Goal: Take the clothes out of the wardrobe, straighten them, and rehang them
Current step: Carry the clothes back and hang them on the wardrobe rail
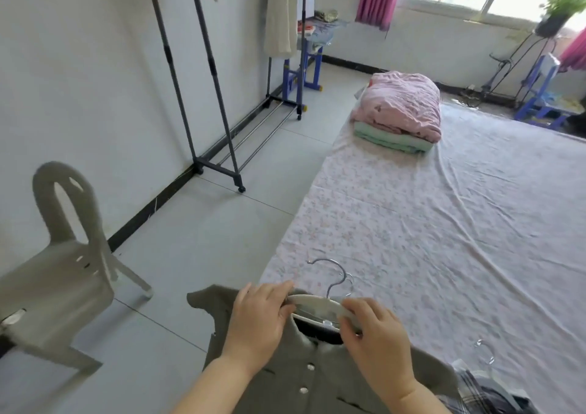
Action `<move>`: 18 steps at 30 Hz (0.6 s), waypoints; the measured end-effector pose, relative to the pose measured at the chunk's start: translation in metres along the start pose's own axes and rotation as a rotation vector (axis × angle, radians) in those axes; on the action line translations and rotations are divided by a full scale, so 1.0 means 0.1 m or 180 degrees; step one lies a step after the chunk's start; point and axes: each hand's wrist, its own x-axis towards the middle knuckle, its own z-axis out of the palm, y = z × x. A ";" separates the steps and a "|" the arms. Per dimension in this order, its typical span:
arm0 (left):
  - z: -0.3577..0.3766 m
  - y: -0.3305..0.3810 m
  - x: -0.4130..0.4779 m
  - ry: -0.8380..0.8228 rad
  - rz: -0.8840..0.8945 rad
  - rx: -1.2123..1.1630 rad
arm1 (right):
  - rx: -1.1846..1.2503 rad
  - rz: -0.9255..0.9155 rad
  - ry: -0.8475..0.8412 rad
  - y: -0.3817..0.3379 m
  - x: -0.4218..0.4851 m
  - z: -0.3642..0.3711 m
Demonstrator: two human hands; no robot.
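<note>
A grey buttoned top (304,378) lies over the near edge of the bed (444,239), partly hanging toward the floor. A white hanger (317,305) with a metal hook (336,274) sits at its collar. My left hand (258,318) grips the hanger's left end at the top's shoulder. My right hand (377,334) pinches the hanger's right end at the collar. A plaid garment (485,391) with another metal hook (485,350) lies to the right. The clothes rack (203,74) stands by the left wall with a pale garment (282,10) hanging on it.
A grey plastic chair (63,261) stands at the left on the tiled floor. Folded pink and green bedding (399,112) lies at the bed's far end. A blue desk (310,52) stands behind the rack; a potted plant (561,7) sits by the window.
</note>
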 end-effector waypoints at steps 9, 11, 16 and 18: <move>-1.20 0.16 -0.89 0.1198 -0.0698 0.0022 | 0.0609 -0.0844 -0.0213 -1.09 0.42 -0.57; -1.44 0.20 -1.15 0.1550 -0.0932 0.0089 | 0.0721 -0.1078 -0.0250 -1.39 0.49 -0.65; -2.06 0.24 -1.92 0.2275 -0.1642 0.0274 | 0.1369 -0.1705 -0.0649 -2.23 0.47 -0.69; -2.33 0.22 -2.33 0.2576 -0.1874 0.0404 | 0.1650 -0.2055 -0.0784 -2.61 0.39 -0.67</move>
